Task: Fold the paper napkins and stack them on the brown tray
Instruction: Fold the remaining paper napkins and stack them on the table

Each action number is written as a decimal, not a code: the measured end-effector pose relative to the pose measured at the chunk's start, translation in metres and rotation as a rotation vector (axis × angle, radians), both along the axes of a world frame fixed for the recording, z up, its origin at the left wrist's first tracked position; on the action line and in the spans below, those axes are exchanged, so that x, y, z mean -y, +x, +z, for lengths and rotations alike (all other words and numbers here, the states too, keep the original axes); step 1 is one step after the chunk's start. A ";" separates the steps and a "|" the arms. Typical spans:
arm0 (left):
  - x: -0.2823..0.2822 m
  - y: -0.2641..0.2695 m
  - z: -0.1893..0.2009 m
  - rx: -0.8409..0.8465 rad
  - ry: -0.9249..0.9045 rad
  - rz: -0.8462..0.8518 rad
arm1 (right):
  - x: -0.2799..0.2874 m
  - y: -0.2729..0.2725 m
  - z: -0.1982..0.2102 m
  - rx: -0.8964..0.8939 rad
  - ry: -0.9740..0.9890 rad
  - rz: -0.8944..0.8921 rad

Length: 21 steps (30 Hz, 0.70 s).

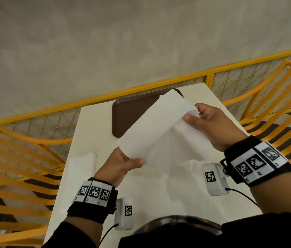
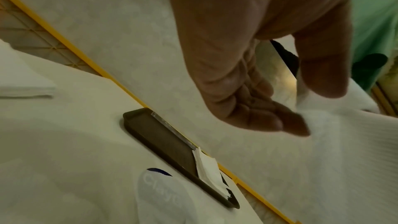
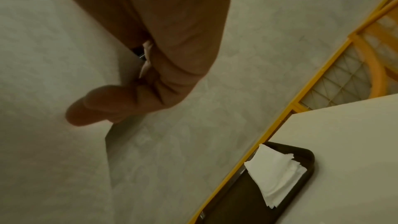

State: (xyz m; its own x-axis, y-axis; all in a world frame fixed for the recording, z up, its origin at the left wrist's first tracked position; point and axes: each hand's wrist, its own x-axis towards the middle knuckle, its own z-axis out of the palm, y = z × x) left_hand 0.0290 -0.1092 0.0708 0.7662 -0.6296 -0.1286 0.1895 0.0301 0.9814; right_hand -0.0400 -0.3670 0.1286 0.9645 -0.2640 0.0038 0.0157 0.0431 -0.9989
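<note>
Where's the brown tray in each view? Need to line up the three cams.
Head: brown tray upper centre, at the table's far edge, its right part hidden behind the held napkin.
Left wrist: brown tray lower centre, running diagonally, folded napkins at its lower end.
Right wrist: brown tray bottom right, folded napkins on its upper end.
Shared landmark: the yellow rail just behind the tray.

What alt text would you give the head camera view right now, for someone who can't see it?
Two hands hold a white paper napkin in the air above a white table, the left hand pinching its near corner and the right hand its far end. Behind it lies a brown tray, and a pile of napkins sits at the table's left edge.
</note>
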 end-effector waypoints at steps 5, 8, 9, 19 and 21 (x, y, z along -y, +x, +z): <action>-0.003 0.010 -0.002 -0.066 -0.051 0.127 | 0.007 -0.005 -0.003 -0.046 0.020 0.002; -0.012 0.014 0.005 -0.043 -0.120 0.144 | 0.012 -0.009 -0.004 -0.058 0.030 0.047; -0.014 0.015 0.007 -0.026 -0.124 0.152 | 0.014 -0.010 -0.005 -0.060 0.055 0.066; -0.028 0.019 0.017 0.132 -0.039 0.246 | 0.016 -0.016 -0.001 -0.052 0.094 0.146; -0.030 0.019 0.017 0.159 -0.043 0.244 | 0.015 -0.018 0.001 -0.019 0.081 0.157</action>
